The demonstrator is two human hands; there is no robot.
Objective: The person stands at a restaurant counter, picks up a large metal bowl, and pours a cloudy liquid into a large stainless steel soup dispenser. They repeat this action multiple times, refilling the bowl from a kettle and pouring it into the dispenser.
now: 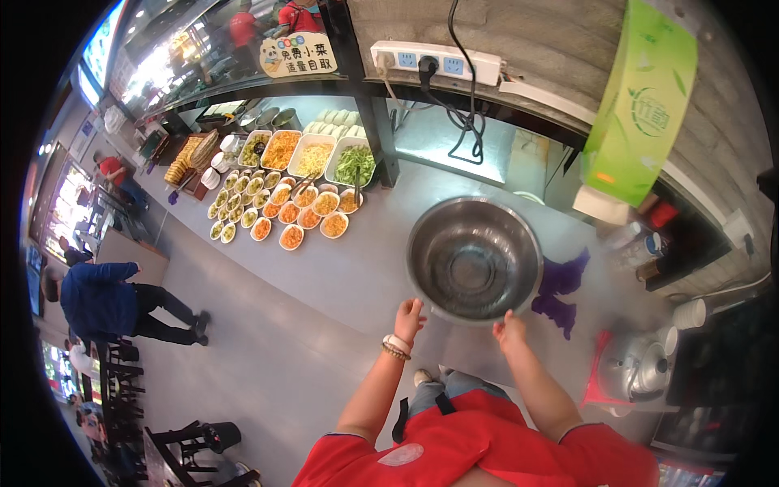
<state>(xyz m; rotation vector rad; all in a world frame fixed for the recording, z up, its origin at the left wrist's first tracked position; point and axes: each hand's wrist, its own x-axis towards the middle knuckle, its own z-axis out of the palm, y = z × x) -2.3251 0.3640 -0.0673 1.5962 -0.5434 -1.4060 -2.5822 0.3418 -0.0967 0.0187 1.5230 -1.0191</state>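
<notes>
A large, round stainless steel basin (471,268) stands before me on the grey counter, with nothing seen in it. My left hand (409,319) is at its near left rim, fingers apart and slightly curled. The wrist carries a pale band and a beaded bracelet. At the near right rim, the fingertips of my right hand (510,332) meet the edge; whether they grip it is unclear. A crumpled purple cloth (557,286) lies just right of the basin, partly behind it.
Several small dishes of food (289,213) cover the counter's left part, before white trays (313,155). A metal kettle (639,368) sits at right near paper cups (689,313). Cables hang from a power strip (438,61) beside a green tissue dispenser (639,103). A person (100,301) walks at left.
</notes>
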